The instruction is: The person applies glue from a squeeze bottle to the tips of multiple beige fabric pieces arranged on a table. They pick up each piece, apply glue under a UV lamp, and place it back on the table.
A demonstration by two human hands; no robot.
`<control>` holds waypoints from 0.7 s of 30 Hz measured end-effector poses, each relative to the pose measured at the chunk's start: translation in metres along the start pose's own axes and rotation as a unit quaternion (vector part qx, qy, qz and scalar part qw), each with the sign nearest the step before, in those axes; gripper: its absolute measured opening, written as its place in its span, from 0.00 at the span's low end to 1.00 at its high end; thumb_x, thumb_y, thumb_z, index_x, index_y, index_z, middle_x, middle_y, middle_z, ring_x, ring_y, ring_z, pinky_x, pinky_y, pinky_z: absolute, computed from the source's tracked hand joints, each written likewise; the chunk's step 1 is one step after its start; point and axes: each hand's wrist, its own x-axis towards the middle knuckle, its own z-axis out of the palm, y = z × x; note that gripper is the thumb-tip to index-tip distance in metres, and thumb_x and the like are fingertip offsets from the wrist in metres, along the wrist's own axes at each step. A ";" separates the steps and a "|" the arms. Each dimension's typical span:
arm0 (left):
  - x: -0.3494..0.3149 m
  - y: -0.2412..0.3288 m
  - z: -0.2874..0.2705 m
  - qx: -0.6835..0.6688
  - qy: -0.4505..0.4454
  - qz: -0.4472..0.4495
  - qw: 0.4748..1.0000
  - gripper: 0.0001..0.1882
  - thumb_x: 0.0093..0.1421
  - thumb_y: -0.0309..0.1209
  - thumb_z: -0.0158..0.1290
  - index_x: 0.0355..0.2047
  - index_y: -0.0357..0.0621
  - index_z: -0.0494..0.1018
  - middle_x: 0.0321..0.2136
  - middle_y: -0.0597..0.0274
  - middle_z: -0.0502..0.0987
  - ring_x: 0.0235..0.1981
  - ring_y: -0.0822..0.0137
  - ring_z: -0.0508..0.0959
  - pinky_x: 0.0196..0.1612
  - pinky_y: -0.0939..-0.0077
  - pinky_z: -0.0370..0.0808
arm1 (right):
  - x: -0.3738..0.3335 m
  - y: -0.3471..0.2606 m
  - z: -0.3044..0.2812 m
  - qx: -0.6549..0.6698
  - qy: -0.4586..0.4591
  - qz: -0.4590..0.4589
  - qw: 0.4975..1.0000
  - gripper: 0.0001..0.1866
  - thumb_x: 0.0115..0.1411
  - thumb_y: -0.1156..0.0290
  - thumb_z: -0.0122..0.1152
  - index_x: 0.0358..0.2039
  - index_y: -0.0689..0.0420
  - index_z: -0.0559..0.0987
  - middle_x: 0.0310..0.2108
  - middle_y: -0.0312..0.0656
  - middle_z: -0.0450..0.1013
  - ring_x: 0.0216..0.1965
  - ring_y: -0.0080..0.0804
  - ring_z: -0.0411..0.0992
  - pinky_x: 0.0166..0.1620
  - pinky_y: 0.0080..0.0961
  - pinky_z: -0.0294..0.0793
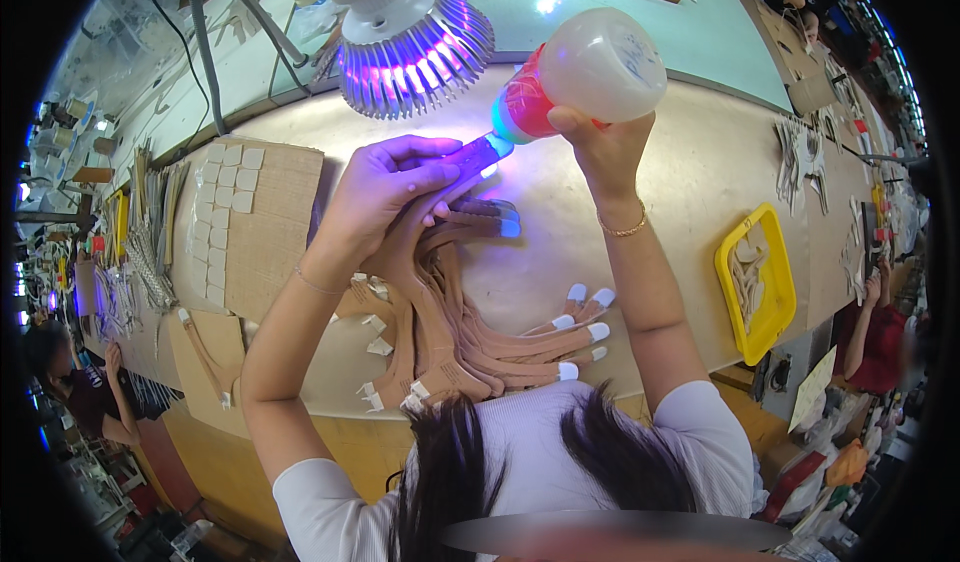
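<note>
Over the middle of the table my left hand (pixel 385 184) pinches a tan fabric strap (pixel 468 162) and holds its end out under violet light. My right hand (pixel 608 152) is wrapped round a squeeze bottle (pixel 603 70), translucent white with a red band. The bottle is tipped, its nozzle down against the strap's end; whether it touches I cannot tell. Below my hands lies a pile of tan fabric straps (pixel 440 307), several with white ends. One strap in the pile has an end lit blue, just below the held one.
A finned lamp (pixel 415 57) hangs close above my left hand. Cardboard with pale square pieces (pixel 232 177) lies at left, near a loose tan strap (pixel 205 352). At right is a yellow basket (pixel 728 272) with tan pieces inside. Other people sit at both sides.
</note>
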 end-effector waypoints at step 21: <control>-0.002 0.000 -0.002 -0.019 -0.003 0.008 1.000 0.14 0.55 0.19 0.55 0.43 0.31 0.72 0.32 0.53 0.77 0.18 0.72 0.75 0.20 0.85 0.73 | -0.006 -0.002 -0.008 0.009 0.021 0.006 1.000 0.34 0.39 0.45 0.74 0.37 0.63 0.78 0.31 0.40 0.78 0.34 0.27 0.76 0.38 0.23 0.76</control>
